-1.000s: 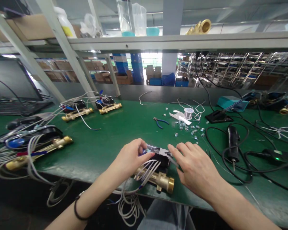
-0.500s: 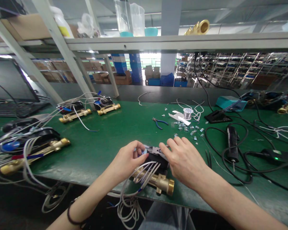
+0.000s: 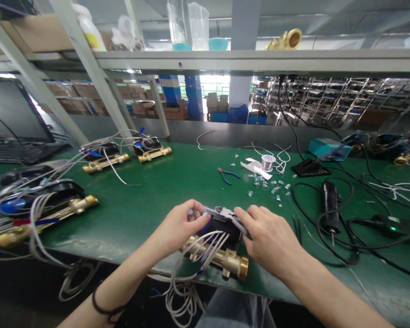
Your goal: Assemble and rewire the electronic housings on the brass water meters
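Note:
In front of me, near the table's front edge, lies a brass valve body (image 3: 237,266) with a black housing (image 3: 225,229) behind it and several grey cables (image 3: 210,246) coming off it. My left hand (image 3: 186,223) is closed in a pinch at the housing's left end, on a small light-blue connector (image 3: 205,215) partly hidden by the fingers. Gripped in my right hand (image 3: 264,230) is a pair of pliers (image 3: 227,213). Their metal jaws point left, above the housing and close to the left fingertips.
Blue-handled cutters (image 3: 229,173) lie farther back, left of several small connectors (image 3: 273,183) and a wire spool (image 3: 268,162). An electric screwdriver (image 3: 330,207) with looping black cord is at right. More brass assemblies (image 3: 84,206) with cables are at left. A shelf (image 3: 205,61) spans overhead.
The pliers have shifted slightly right and up from the left fingertips, and my right hand has moved slightly right and its grip looks looser. My left hand keeps its pinch.

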The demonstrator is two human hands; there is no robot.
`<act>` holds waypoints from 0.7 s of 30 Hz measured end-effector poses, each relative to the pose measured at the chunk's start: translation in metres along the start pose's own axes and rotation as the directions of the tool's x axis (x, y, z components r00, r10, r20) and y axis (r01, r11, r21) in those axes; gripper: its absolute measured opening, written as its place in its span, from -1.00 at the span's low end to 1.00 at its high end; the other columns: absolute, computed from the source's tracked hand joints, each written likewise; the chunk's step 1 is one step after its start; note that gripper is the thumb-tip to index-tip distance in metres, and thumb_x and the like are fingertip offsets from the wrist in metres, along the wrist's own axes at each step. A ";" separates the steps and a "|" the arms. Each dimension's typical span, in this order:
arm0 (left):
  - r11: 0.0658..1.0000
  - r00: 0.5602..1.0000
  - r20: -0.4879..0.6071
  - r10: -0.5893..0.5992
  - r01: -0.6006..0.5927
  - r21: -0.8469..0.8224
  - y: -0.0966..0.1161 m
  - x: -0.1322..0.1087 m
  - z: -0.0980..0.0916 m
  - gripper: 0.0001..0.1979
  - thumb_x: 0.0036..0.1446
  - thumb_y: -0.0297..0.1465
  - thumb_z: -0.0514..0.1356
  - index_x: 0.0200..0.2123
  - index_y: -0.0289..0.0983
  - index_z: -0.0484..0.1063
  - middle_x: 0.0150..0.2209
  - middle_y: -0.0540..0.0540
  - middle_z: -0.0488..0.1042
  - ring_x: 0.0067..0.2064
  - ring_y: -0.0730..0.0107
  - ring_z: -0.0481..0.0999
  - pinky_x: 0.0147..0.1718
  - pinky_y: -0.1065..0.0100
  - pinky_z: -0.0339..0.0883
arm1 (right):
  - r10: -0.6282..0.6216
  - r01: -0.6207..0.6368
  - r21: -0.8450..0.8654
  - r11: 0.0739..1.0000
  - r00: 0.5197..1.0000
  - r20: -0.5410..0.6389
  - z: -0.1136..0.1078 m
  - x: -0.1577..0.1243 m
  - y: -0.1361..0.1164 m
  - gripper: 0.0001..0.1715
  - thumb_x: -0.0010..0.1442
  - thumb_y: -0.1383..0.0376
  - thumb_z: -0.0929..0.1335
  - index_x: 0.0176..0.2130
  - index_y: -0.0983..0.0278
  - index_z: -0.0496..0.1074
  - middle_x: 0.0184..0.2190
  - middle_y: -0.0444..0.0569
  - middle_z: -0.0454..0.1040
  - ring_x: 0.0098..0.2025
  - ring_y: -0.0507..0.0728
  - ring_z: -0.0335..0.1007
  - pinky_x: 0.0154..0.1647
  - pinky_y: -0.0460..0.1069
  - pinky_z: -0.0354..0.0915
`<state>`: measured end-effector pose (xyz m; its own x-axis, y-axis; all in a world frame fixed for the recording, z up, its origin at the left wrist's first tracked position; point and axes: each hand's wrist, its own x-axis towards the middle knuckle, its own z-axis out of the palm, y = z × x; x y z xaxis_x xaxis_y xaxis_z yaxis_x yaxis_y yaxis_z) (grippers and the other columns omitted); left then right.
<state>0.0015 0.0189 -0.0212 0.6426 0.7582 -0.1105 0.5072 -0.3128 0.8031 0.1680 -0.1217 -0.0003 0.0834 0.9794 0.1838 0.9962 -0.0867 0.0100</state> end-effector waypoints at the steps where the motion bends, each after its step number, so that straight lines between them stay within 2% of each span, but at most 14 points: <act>1: 1.000 1.000 0.016 -0.012 0.013 -0.022 0.001 0.002 -0.004 -0.64 -0.03 -0.07 0.18 -0.34 -0.26 0.36 -0.52 0.08 0.30 -0.48 0.44 0.23 -0.50 0.41 0.06 | 0.024 -0.023 0.012 1.000 0.998 -0.057 0.003 -0.005 0.005 -0.49 0.12 0.44 0.34 0.09 0.29 0.37 -0.24 0.02 0.44 -0.23 0.23 0.39 -0.30 0.07 0.38; 4: 0.992 1.000 0.010 -0.012 0.013 -0.122 0.005 0.013 -0.017 -0.64 -0.02 -0.06 0.16 -0.40 -0.26 0.33 -0.53 0.09 0.29 -0.49 0.48 0.20 -0.49 0.43 0.05 | 0.065 -0.053 0.057 0.997 0.969 -0.238 0.010 -0.026 0.021 -0.44 0.07 0.48 0.31 0.09 0.31 0.36 -0.26 0.02 0.43 -0.24 0.21 0.39 -0.27 0.08 0.38; 7: 0.994 0.999 0.037 0.016 -0.012 -0.109 0.014 0.024 -0.027 -0.64 -0.01 -0.05 0.16 -0.42 -0.25 0.33 -0.55 0.11 0.24 -0.51 0.49 0.17 -0.51 0.44 0.03 | 0.090 -0.052 0.127 0.991 0.943 -0.321 0.017 -0.048 0.034 -0.47 0.11 0.47 0.27 0.09 0.31 0.35 -0.28 0.00 0.42 -0.27 0.18 0.39 -0.29 0.06 0.37; 10: 0.995 0.989 0.113 0.096 -0.099 0.014 0.020 0.025 -0.023 -0.64 0.00 -0.06 0.19 -0.36 -0.26 0.38 -0.50 0.06 0.34 -0.45 0.44 0.27 -0.48 0.42 0.11 | 0.132 -0.081 0.176 0.981 0.943 -0.305 0.023 -0.064 0.039 -0.51 0.16 0.44 0.24 0.09 0.31 0.34 -0.27 0.01 0.42 -0.26 0.18 0.39 -0.30 0.07 0.37; 13: 0.984 0.982 0.114 0.153 -0.162 0.069 0.017 0.015 -0.010 -0.64 0.03 -0.07 0.19 -0.29 -0.25 0.37 -0.49 0.07 0.33 -0.45 0.43 0.28 -0.48 0.42 0.13 | 0.142 -0.088 0.200 0.976 0.950 -0.277 0.031 -0.073 0.039 -0.53 0.20 0.41 0.23 0.11 0.30 0.31 -0.26 0.02 0.41 -0.25 0.18 0.39 -0.28 0.07 0.38; 15: 0.982 0.986 0.054 0.156 -0.160 0.095 0.010 0.007 -0.005 -0.66 0.07 -0.08 0.17 -0.28 -0.24 0.35 -0.50 0.09 0.30 -0.47 0.45 0.25 -0.49 0.42 0.12 | 0.140 -0.086 0.203 0.975 0.953 -0.270 0.037 -0.077 0.040 -0.52 0.21 0.40 0.23 0.12 0.29 0.30 -0.25 0.03 0.41 -0.25 0.18 0.39 -0.28 0.07 0.39; 18: 0.988 0.990 -0.031 0.138 -0.135 0.075 0.004 0.006 -0.007 -0.75 0.14 -0.16 0.09 -0.29 -0.23 0.34 -0.45 0.07 0.32 -0.41 0.44 0.30 -0.43 0.41 0.18 | 0.133 -0.083 0.204 0.976 0.960 -0.247 0.045 -0.082 0.042 -0.49 0.17 0.42 0.24 0.13 0.28 0.28 -0.23 0.05 0.41 -0.22 0.18 0.40 -0.25 0.06 0.41; 21: 0.997 0.996 0.037 0.079 -0.078 -0.025 0.015 0.022 -0.011 -0.80 0.20 -0.29 0.02 -0.29 -0.27 0.36 -0.42 0.04 0.36 -0.42 0.46 0.32 -0.42 0.40 0.23 | 0.116 -0.074 0.209 0.975 0.973 -0.200 0.051 -0.083 0.045 -0.41 0.12 0.44 0.25 0.16 0.25 0.25 -0.19 0.04 0.40 -0.19 0.17 0.41 -0.24 0.03 0.42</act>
<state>0.0168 0.0376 -0.0054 0.7014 0.7094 -0.0686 0.4409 -0.3562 0.8238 0.2067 -0.1981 -0.0649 0.1919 0.9064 0.3763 0.9707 -0.1187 -0.2090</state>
